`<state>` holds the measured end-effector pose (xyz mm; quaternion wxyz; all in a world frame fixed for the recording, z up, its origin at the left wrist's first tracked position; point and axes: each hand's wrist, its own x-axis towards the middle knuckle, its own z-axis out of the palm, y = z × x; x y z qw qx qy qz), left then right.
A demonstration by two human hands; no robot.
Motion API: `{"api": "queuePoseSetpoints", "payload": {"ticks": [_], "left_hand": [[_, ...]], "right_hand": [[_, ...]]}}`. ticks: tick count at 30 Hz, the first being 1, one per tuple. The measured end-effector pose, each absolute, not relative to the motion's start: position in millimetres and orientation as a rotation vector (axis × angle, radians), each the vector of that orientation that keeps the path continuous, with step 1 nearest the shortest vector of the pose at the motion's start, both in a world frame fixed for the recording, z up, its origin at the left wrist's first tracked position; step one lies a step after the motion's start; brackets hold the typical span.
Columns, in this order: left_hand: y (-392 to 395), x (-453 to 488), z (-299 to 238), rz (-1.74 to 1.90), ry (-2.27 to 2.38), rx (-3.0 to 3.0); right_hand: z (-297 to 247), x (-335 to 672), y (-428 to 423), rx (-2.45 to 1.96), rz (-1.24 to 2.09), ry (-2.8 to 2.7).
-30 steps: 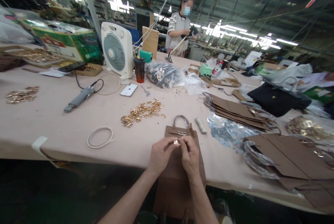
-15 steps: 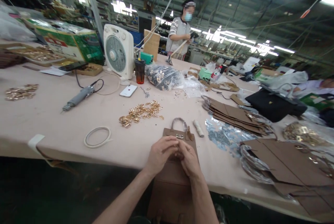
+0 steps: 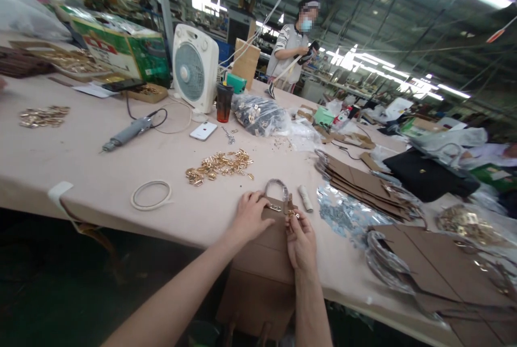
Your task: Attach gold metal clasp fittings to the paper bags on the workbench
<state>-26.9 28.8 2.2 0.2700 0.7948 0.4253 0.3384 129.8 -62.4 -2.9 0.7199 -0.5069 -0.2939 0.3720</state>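
A brown handbag lies at the table's edge, its lower part hanging over. Its handle is wrapped in clear plastic, and a gold metal fitting sits near its top edge. My left hand rests on the bag at the left of that fitting, fingers and thumb apart, with nothing held. At the bag's right side, my right hand is closed in a pinch on a small gold clasp piece; the fingers partly cover it. Beyond the hands lies a pile of gold clasp pieces.
A roll of tape and an electric screwdriver lie left. Further back stand a phone, a cup and a fan. Stacked brown bag pieces and blue-grey scraps lie right. A person stands across the table.
My hands, close together over the bag before, have parted: the left moved up and left onto the bag, the right to its right side with the gold piece. The view has shifted slightly.
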Motion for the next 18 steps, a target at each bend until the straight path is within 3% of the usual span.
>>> {"api": "queuePoseSetpoints", "payload": {"ticks": [12, 18], "left_hand": [[50.0, -21.7, 13.6, 0.721, 1.286, 2.453], [60.3, -20.4, 13.0, 0.859, 1.228, 2.215]], "right_hand": [[0.0, 130.3, -61.9, -1.076, 0.866, -0.631], [3.3, 128.7, -62.5, -1.070, 0.844, -0.625]]}}
